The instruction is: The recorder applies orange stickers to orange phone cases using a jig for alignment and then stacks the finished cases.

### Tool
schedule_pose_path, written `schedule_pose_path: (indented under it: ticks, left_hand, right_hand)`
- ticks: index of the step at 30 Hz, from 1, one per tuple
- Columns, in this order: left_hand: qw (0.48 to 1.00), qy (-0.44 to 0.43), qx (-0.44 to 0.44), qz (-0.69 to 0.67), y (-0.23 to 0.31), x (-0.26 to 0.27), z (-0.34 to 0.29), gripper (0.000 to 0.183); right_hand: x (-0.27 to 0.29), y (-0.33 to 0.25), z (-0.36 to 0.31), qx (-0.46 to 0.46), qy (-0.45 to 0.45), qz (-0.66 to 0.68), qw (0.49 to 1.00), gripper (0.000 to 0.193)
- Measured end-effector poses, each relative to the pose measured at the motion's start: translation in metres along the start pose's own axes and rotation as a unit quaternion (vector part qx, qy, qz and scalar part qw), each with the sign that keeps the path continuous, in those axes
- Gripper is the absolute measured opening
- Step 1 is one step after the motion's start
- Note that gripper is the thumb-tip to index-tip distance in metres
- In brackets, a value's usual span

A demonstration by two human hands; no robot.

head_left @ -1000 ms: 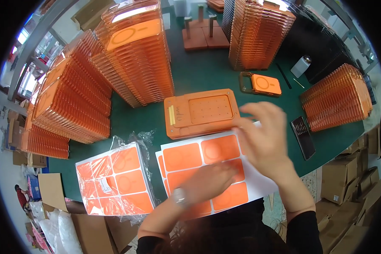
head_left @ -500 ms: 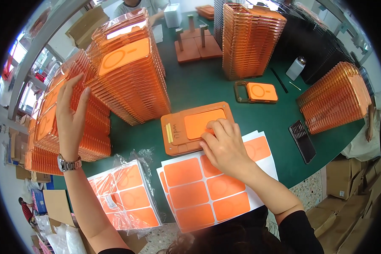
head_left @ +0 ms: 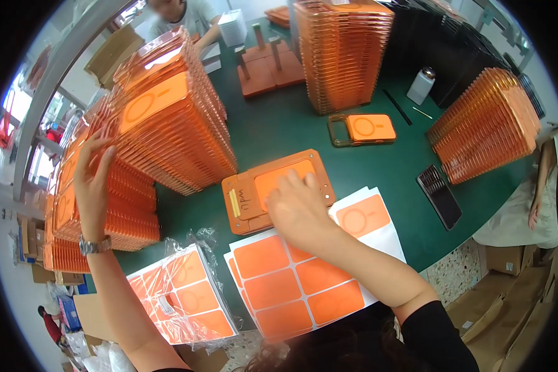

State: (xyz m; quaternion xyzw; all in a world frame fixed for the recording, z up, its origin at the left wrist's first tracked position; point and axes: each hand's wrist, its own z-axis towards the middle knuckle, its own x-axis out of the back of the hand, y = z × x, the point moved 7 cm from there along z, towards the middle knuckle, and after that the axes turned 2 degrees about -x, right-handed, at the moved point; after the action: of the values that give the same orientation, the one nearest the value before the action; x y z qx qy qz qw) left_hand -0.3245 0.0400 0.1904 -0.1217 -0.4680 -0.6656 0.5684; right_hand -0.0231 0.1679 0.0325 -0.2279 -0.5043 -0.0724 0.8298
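I am pressing an orange sticker (head_left: 285, 177) flat into the wooden jig (head_left: 278, 192) with my right hand (head_left: 299, 208), fingers spread and holding nothing. My left hand (head_left: 92, 180) is reaching out to the leaning stack of orange cases (head_left: 105, 204) at my left, open against its top; whether it is gripping one yet I cannot tell. I judge the next move calls for one case lifted off cleanly and carried over to the jig. The sticker sheet (head_left: 310, 266) is lying just below my right hand, the bagged sheets (head_left: 183, 297) beside it.
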Motion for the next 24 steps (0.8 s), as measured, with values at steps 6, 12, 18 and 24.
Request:
schedule_pose_path:
  ticks: [6,12,18,24]
  left_hand:
    - [0.991,0.06,0.094,-0.068,0.029,0.032,-0.063,0.01]
    - [0.975,0.045,0.058,-0.21,0.068,-0.036,-0.132,0.003]
    - [0.966,-0.028,0.116,-0.231,0.077,-0.134,-0.152,0.01]
    - [0.986,-0.084,0.073,-0.125,0.064,-0.201,-0.148,0.011]
  right_hand:
    - [-0.013,0.01,-0.001,0.003,0.028,-0.008,1.0,0.012]
    - [-0.003,0.023,0.008,-0.021,-0.01,0.101,0.995,0.017]
    - [0.038,0.113,-0.01,-0.157,0.128,0.326,0.923,0.025]
    - [0.002,0.147,-0.03,-0.255,0.055,0.32,0.911,0.033]
